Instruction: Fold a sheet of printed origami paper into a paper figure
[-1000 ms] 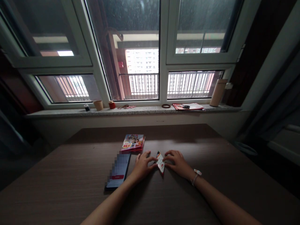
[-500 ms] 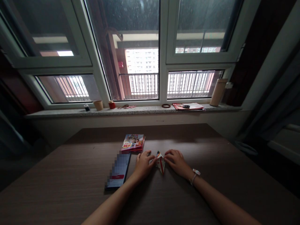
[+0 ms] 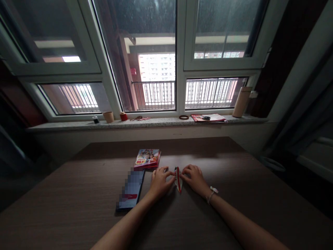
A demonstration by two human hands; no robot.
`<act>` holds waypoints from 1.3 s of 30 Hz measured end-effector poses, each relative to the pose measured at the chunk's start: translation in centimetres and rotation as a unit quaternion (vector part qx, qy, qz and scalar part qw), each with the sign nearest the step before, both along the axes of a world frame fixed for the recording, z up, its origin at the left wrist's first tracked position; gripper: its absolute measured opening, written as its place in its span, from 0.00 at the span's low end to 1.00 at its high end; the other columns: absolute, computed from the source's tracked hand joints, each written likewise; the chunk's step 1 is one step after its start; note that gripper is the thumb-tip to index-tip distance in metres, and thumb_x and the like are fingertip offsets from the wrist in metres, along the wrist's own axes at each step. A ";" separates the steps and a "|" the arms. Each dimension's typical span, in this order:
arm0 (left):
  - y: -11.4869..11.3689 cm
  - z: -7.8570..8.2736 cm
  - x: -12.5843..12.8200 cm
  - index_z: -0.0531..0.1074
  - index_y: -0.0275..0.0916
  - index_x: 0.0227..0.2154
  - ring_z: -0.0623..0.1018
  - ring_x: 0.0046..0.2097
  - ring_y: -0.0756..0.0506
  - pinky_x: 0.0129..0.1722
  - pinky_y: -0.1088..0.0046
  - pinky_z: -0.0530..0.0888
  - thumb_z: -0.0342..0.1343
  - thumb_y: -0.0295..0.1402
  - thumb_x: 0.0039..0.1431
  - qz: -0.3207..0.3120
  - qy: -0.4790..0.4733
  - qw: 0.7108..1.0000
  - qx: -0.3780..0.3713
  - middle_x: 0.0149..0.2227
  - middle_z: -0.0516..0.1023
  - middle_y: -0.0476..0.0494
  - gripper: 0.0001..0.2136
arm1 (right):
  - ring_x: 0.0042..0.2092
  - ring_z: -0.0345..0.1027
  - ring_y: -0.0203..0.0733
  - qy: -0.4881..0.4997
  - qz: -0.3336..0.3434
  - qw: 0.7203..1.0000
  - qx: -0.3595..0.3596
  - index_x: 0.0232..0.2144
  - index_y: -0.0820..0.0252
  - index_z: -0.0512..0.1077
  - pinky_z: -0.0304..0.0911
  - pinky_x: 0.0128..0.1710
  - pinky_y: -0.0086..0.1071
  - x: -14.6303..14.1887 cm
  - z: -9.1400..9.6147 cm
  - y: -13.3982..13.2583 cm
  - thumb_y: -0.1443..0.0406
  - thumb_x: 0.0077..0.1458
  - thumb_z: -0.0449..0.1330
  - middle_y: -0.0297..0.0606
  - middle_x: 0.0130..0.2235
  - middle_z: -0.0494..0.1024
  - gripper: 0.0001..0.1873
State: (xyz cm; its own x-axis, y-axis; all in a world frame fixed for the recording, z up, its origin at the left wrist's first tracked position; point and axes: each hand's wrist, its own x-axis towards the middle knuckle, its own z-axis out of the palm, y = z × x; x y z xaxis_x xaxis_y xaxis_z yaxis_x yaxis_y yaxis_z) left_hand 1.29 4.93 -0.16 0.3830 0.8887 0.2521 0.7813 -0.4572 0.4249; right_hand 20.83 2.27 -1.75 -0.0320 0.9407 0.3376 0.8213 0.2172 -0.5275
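Observation:
A small folded paper (image 3: 179,182), white with a red stripe and a pointed lower end, is between my hands on the brown table (image 3: 221,218). My left hand (image 3: 161,180) pinches its left edge with thumb and finger. From the other side, my right hand (image 3: 194,177) grips the right edge in its fingertips. A bracelet circles my right wrist. Just left of my left forearm lies a phone (image 3: 132,191), its screen partly blurred out. Beyond the phone is a stack of printed leaflets (image 3: 147,158).
Along the windowsill (image 3: 161,121) stand a paper cup (image 3: 108,117), a small red jar (image 3: 124,116), a bead bracelet (image 3: 184,117), papers with scissors (image 3: 206,118) on top, and a tan flask (image 3: 241,101). The table's far edge lies before the sill.
The paper's upper part has been folded over, so it looks narrower with the red stripe reaching the top. My right hand has shifted slightly left.

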 end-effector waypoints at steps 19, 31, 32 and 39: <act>0.8 -0.9 0.7 0.78 0.50 0.36 0.65 0.58 0.40 0.59 0.54 0.57 0.58 0.39 0.57 0.044 -0.017 0.999 -0.010 0.54 0.70 0.46 0.06 | 0.48 0.64 0.45 -0.035 -0.047 0.998 0.003 0.31 0.55 0.73 0.50 0.55 0.41 -0.9 -0.2 0.0 0.56 0.59 0.56 0.37 0.40 0.73 0.11; 0.2 -0.3 0.9 0.70 0.53 0.49 0.67 0.56 0.41 0.57 0.55 0.59 0.56 0.37 0.59 0.032 0.019 0.999 0.018 0.55 0.70 0.45 0.15 | 0.49 0.63 0.47 -0.074 -0.056 0.996 0.015 0.41 0.52 0.68 0.46 0.57 0.50 -1.4 -0.1 -0.6 0.57 0.60 0.55 0.37 0.44 0.72 0.10; 0.1 -0.3 0.9 0.72 0.54 0.48 0.67 0.57 0.40 0.57 0.54 0.58 0.55 0.37 0.60 0.028 0.022 0.999 0.020 0.55 0.69 0.45 0.13 | 0.50 0.62 0.47 -0.073 -0.051 0.996 0.014 0.42 0.50 0.68 0.46 0.58 0.50 -1.4 0.0 -0.7 0.57 0.60 0.55 0.37 0.45 0.72 0.09; 0.2 -0.6 0.9 0.77 0.52 0.37 0.65 0.59 0.38 0.58 0.48 0.56 0.57 0.37 0.58 0.019 0.019 1.000 0.013 0.56 0.69 0.45 0.06 | 0.51 0.61 0.47 -0.059 -0.035 0.998 -0.002 0.38 0.47 0.73 0.44 0.59 0.51 -1.4 0.6 -0.8 0.58 0.58 0.58 0.35 0.45 0.71 0.07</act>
State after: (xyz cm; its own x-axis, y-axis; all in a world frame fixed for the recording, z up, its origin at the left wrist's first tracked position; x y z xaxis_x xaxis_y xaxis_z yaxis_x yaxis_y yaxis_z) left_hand 2.18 5.16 -0.72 0.3585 0.8963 0.2609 0.8138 -0.4370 0.3831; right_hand 19.40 1.43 -1.15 -0.0050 0.9432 0.3321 0.8911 0.1549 -0.4266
